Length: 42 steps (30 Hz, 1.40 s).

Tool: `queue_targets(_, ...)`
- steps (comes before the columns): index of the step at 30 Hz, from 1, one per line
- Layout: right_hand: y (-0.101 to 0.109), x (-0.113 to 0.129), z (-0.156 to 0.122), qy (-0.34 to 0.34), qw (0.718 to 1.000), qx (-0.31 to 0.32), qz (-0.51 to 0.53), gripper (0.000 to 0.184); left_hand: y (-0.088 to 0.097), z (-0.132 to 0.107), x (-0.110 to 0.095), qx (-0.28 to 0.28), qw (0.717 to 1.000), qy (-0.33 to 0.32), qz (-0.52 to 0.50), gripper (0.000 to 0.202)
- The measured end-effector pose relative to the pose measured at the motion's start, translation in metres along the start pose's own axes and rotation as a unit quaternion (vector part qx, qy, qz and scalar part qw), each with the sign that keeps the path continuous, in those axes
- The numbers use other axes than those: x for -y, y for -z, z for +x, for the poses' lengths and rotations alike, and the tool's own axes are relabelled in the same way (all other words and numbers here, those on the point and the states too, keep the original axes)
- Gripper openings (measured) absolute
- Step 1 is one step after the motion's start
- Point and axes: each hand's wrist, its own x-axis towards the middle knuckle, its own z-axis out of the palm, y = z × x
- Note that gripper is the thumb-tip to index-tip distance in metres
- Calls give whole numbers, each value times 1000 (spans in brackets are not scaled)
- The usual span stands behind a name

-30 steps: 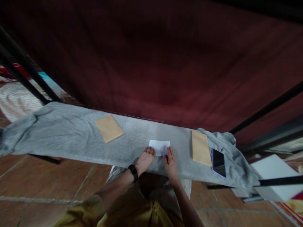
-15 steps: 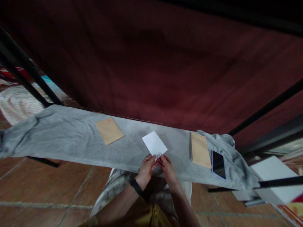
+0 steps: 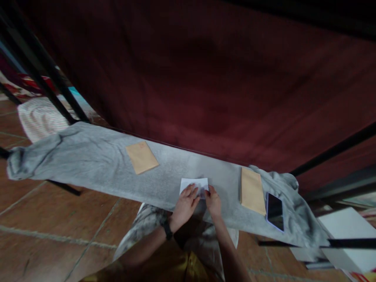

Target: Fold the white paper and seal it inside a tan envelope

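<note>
A white sheet of paper point(image 3: 194, 181) lies on the grey cloth point(image 3: 96, 160) right in front of me, its long edge facing away. On the paper's left half rests my left hand point(image 3: 185, 201), fingers stretched out and flat, a dark band at its wrist. My right hand point(image 3: 213, 201) has its thumb and fingers closed on the paper's right edge. Both hands cover the paper's near part, so whether it is folded there cannot be made out.
To the left lies a brown envelope point(image 3: 142, 157). A stack of brown envelopes point(image 3: 252, 191) is at the right, beside a phone point(image 3: 275, 211) with a dark screen. Behind the cloth hangs a dark red curtain point(image 3: 190, 86); black bars point(image 3: 337, 150) stand at both sides.
The white paper has turned from slanted to square with me and come down onto the cloth nearer my body. My left hand has spread over it; my right has shifted to its right edge.
</note>
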Motion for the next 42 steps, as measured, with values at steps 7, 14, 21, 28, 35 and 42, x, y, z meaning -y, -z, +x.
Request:
queue_targets(7,-10,-1,-13,101,957,-78,-261,41,-15,23,22,66,961,-51,265,52)
queue_targets(14,-32,8,-15,243,931,38,-271,47,-24,25,38,95,934,-104,327,54)
queue_targets(21,-31,1,-17,247,896,39,-368,50,-13,24,44,62,941,-99,318,55)
queue_targets(28,-8,-16,-9,236,898,-11,-372,50,5,17,50,28,956,-67,283,59)
queue_targets(35,3,-21,-17,230,908,-26,-348,48,20,14,54,8,960,-37,277,58)
queue_targets(42,14,-31,-39,223,909,-37,-350,49,13,15,37,6,958,-12,287,56)
